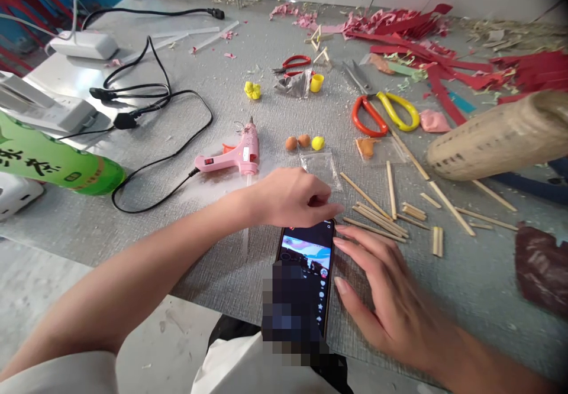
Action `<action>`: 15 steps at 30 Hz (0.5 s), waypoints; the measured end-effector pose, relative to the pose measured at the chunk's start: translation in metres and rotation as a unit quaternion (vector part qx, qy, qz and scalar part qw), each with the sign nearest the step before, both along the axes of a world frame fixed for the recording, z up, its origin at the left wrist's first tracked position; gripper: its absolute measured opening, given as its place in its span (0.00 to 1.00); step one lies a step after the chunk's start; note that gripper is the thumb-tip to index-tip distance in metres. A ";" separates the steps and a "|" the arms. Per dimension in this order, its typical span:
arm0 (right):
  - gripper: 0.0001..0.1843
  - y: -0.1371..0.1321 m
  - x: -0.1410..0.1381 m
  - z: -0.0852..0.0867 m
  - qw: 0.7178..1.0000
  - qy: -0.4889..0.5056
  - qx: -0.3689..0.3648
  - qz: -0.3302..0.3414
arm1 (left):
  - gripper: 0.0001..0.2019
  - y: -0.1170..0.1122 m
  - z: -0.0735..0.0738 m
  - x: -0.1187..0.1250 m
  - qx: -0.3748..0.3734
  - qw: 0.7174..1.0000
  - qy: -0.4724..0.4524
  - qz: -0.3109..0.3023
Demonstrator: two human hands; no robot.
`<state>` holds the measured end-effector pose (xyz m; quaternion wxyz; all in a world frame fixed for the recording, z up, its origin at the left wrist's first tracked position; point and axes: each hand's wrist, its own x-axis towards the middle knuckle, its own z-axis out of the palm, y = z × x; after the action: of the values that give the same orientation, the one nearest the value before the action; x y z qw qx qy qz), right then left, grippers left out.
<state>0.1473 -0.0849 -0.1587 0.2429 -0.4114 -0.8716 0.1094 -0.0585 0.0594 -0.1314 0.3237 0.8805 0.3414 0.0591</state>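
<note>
My left hand (297, 196) hovers over the top end of a smartphone (308, 264). Its fingers are curled, with one pointing right; the palm side is hidden, so I cannot make out anything in it. My right hand (381, 287) is open along the phone's right edge, fingers apart and fingertips close to it. A picture and a column of icons show on the lit screen; its lower part is blurred out. Beyond the left wrist lies a pink glue gun (248, 151) with a clear glue stick. Thin wooden sticks (377, 219) are scattered past my right fingertips.
Small balls (304, 141), a plastic bag (322, 168) and scissors (373, 110) lie farther back. Red paper strips (412, 51) cover the back right. A bamboo-like tube (497, 139) lies at right. A green bottle (57, 157), black cables (155, 95) and power strip (57, 107) occupy the left.
</note>
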 end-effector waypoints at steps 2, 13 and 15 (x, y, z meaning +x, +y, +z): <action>0.28 0.000 0.000 -0.001 1.000 -0.002 -0.001 0.000 | 0.22 0.000 0.000 0.000 0.001 1.000 -0.001 -0.001; 0.27 0.001 0.000 -0.003 1.000 -0.007 -0.001 0.000 | 0.22 0.000 0.001 0.000 0.002 1.000 -0.004 -0.005; 0.28 0.001 0.000 -0.003 1.000 -0.007 -0.001 -0.001 | 0.22 0.001 0.000 0.000 0.001 1.000 -0.004 -0.005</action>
<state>0.1472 -0.0841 -0.1617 0.2365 -0.4133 -0.8727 0.1074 -0.0588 0.0601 -0.1310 0.3242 0.8822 0.3359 0.0616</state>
